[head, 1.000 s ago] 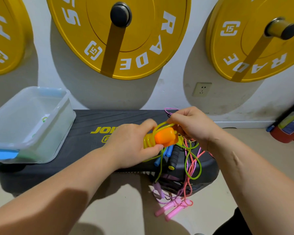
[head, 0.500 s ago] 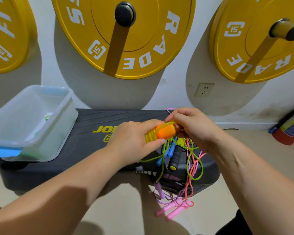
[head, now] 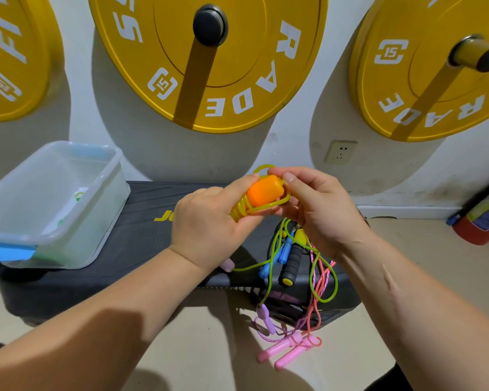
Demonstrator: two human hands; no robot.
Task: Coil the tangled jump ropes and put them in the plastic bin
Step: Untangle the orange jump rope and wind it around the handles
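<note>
While the left hand (head: 209, 224) clamps the orange handle (head: 263, 191), its long axis running 8 to 2 o'clock, the right hand (head: 319, 213) pinches a loop of the yellow-green rope (head: 239, 212) at the handle's 2 o'clock end. The plastic bin (head: 91, 230) stands at 9 o'clock, well apart on the black step (head: 141, 249) and nearer the left hand. The uncoiled tangle (head: 292, 261) lies at 5 o'clock. Judged step: securing the coil.

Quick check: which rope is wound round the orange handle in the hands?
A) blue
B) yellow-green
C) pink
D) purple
B: the yellow-green rope loops round the orange handle, which the left hand grips while the right hand pinches the rope beside it.
</note>
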